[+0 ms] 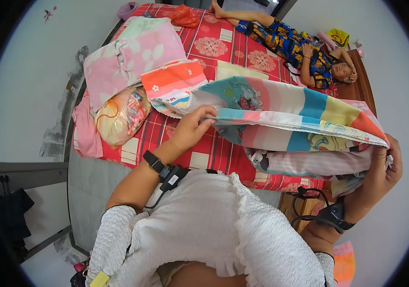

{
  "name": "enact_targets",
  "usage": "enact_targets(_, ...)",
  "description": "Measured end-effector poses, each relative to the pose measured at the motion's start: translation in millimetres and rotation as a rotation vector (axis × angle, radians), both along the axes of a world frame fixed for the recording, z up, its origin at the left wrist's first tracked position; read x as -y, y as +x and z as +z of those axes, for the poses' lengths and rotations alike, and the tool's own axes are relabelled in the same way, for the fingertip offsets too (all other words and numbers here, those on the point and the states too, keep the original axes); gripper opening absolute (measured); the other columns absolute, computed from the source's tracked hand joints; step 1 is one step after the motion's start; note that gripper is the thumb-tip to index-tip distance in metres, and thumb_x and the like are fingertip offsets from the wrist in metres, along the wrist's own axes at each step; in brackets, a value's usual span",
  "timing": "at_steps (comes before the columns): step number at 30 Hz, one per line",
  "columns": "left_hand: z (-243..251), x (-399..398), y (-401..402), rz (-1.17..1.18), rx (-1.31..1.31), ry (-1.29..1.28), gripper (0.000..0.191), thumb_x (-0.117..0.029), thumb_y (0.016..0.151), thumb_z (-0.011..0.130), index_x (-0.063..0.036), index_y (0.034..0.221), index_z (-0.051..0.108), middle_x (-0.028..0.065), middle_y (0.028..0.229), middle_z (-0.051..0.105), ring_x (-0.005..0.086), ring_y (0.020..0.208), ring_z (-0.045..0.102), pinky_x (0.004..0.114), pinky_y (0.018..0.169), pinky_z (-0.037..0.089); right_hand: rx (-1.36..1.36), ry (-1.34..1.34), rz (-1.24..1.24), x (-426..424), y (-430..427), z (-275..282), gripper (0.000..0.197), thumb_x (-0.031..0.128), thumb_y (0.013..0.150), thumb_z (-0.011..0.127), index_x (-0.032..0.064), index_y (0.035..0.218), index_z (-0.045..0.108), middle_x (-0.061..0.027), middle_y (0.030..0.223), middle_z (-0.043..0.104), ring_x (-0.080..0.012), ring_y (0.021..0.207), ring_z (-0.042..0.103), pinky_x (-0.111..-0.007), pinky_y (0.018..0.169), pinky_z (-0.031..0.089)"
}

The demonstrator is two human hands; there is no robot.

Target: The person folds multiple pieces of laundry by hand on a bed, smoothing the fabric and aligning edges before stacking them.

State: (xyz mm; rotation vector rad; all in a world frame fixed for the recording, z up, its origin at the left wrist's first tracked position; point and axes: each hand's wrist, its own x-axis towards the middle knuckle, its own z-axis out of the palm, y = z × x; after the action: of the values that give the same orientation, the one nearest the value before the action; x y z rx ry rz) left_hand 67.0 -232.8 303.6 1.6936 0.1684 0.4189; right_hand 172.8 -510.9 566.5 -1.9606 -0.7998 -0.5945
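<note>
Between my two hands stretches a folded, striped bed cloth in teal, pink, white, yellow and orange, printed with cartoon figures. My left hand pinches its edge between thumb and fingers. At the other end, my right hand grips a corner of the layered hem. Part of the same or a similar cloth hangs below in pale pink folds. Just past my left hand, an orange and pink patterned cloth lies on the bed; whether it joins the held cloth I cannot tell.
A bed with a red patterned sheet spans the view. A person lies along its far right side. At left are pink folded bedding, a stuffed clear plastic bag and a pink cloth. A wooden cabinet stands below right.
</note>
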Motion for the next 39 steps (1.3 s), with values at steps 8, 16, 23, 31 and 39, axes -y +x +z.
enact_targets(8,16,-13,-11,0.034,0.272,0.733,0.023,0.003,0.07,0.06,-0.0066,0.09,0.053,0.0067,0.096,0.057,0.0284,0.089,0.054,0.044,0.093,0.039,-0.033,-0.042,-0.048,-2,-5,17,0.01,0.006,0.087,0.057,-0.0043,0.087,0.059,-0.0045,0.08,0.058,-0.0094,0.075,0.052,-0.022,0.073,0.04)
enact_targets(16,25,-7,-9,0.084,0.328,0.765,0.035,0.0,0.068,0.063,-0.013,0.1,0.057,0.0057,0.101,0.055,0.0268,0.093,0.053,0.044,0.091,0.038,-0.005,-0.042,-0.043,-8,-4,22,0.01,0.005,0.086,0.057,-0.0042,0.086,0.059,-0.005,0.08,0.059,-0.0097,0.076,0.052,-0.022,0.074,0.04)
enact_targets(23,20,-3,-3,0.076,0.348,0.77,0.043,-0.008,0.071,0.068,-0.0139,0.11,0.051,0.0053,0.101,0.056,0.0247,0.096,0.054,0.045,0.09,0.038,0.003,-0.042,-0.021,-10,-3,25,0.011,0.006,0.087,0.057,-0.0041,0.086,0.06,-0.005,0.079,0.058,-0.0098,0.074,0.052,-0.022,0.072,0.041)
enact_targets(31,16,-5,-6,0.038,0.256,0.843,0.023,-0.011,0.072,0.066,-0.0121,0.094,0.058,0.0029,0.101,0.057,0.0206,0.097,0.055,0.047,0.095,0.034,0.015,-0.061,-0.032,-11,-3,25,0.011,0.007,0.087,0.057,-0.0039,0.087,0.06,-0.0047,0.078,0.058,-0.0097,0.074,0.052,-0.022,0.071,0.041)
enact_targets(39,-3,-18,-6,0.089,0.19,0.668,0.012,-0.015,0.08,0.059,-0.0094,0.09,0.059,0.0048,0.098,0.059,0.022,0.094,0.056,0.047,0.1,0.028,0.048,-0.068,-0.104,-4,-4,28,0.011,0.005,0.086,0.056,-0.0057,0.086,0.059,-0.0056,0.082,0.059,-0.0104,0.077,0.052,-0.023,0.073,0.041)
